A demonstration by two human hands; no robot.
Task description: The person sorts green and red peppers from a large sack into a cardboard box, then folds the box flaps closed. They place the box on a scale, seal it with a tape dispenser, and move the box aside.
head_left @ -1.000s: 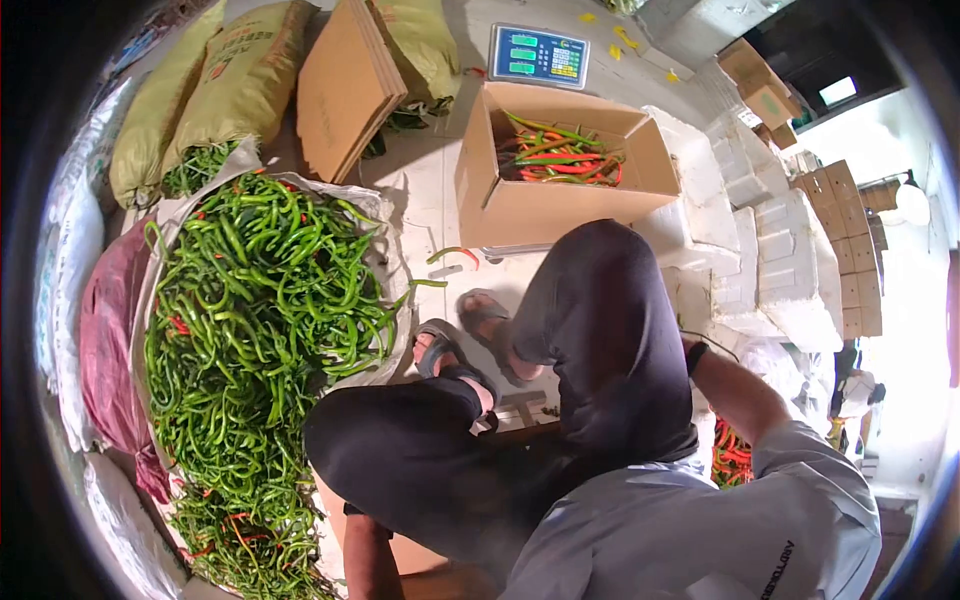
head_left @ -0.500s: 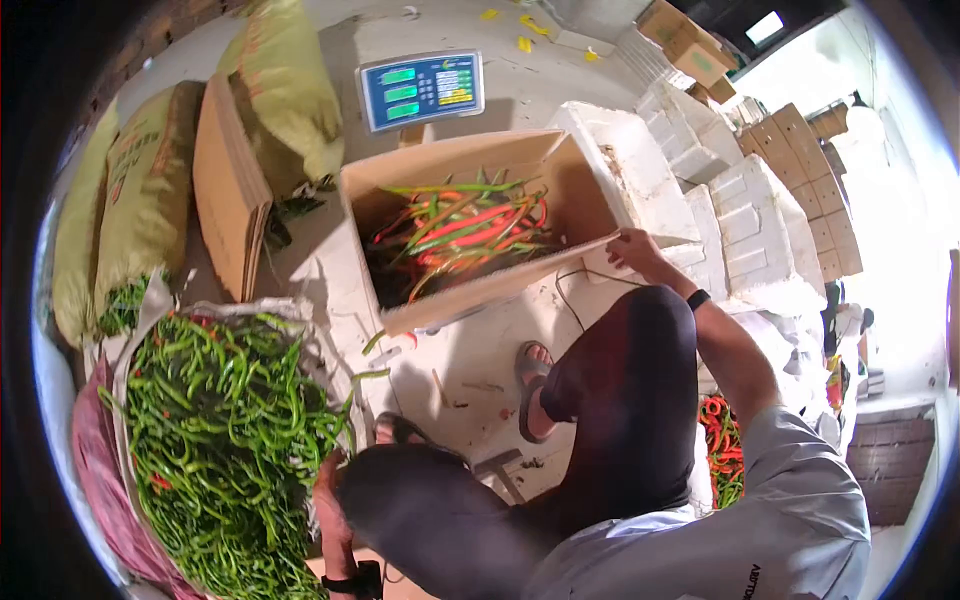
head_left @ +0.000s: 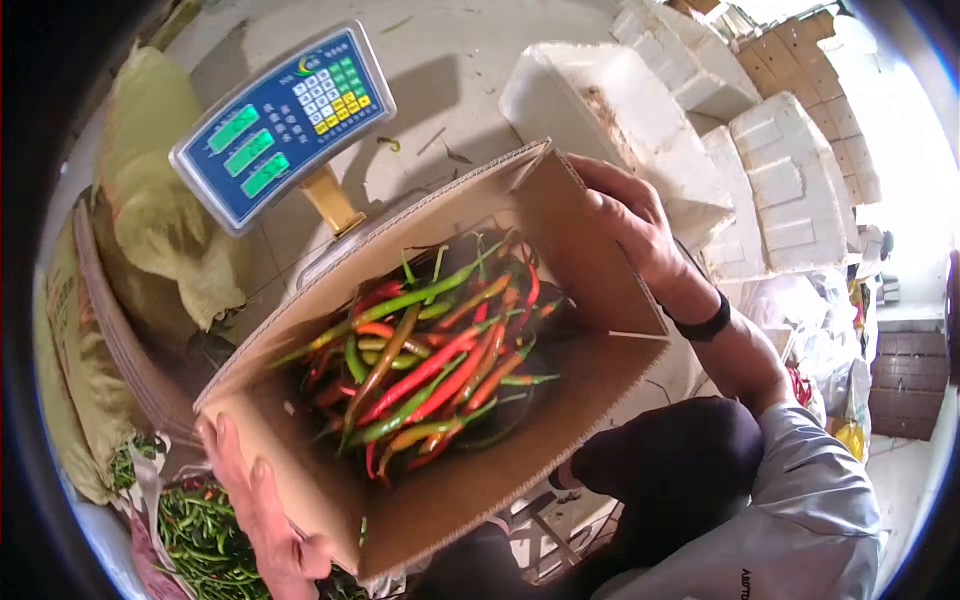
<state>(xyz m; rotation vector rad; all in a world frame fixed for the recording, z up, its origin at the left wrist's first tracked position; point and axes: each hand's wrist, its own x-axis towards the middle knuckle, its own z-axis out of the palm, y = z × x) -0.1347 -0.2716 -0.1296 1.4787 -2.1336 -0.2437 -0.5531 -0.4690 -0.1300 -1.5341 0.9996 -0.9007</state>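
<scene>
An open cardboard box [head_left: 490, 495] is tilted in front of me, at the middle of the head view. Red, green and brownish chili peppers [head_left: 430, 370] lie heaped inside it. My left hand [head_left: 262, 515] is at the left end wall, with its fingers along the outside and the thumb near the rim. At the opposite end, my right hand [head_left: 640, 225] grips the wall near its far corner. Just behind the box stands the display of an electronic scale [head_left: 285, 125], on a tan post. The undersides of both hands are hidden.
White foam boxes [head_left: 650, 150] stand at the back right, beside stacked cardboard boxes [head_left: 800, 75]. Yellow woven sacks [head_left: 165, 170] and folded cardboard [head_left: 125, 330] are on the left. Green chili peppers [head_left: 210, 525] fill an open sack at lower left.
My left hand has come up from beside my knee to the box's left end. My right hand has shifted to the right end wall. The box appears nearer and turned, and my view has moved closer.
</scene>
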